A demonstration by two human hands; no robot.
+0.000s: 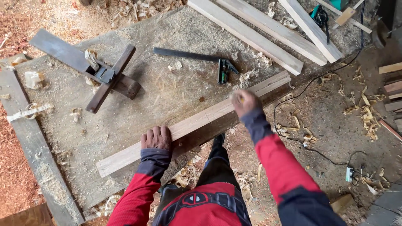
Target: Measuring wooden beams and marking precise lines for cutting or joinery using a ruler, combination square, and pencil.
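Note:
A long pale wooden plank [197, 121] lies slantwise along the near edge of a dusty workbench [167, 83]. My left hand [156, 138] presses flat on the plank near its middle, fingers spread. My right hand [245, 102] is over the plank further right, blurred, fingers curled around something small that I cannot make out. Both arms wear red and dark sleeves.
A combination square [197, 58] lies on the bench behind the plank. A dark wooden hand plane [106, 77] sits at the left. Several pale planks [272, 29] lean at the back right. Shavings and a black cable [310, 142] cover the floor at right.

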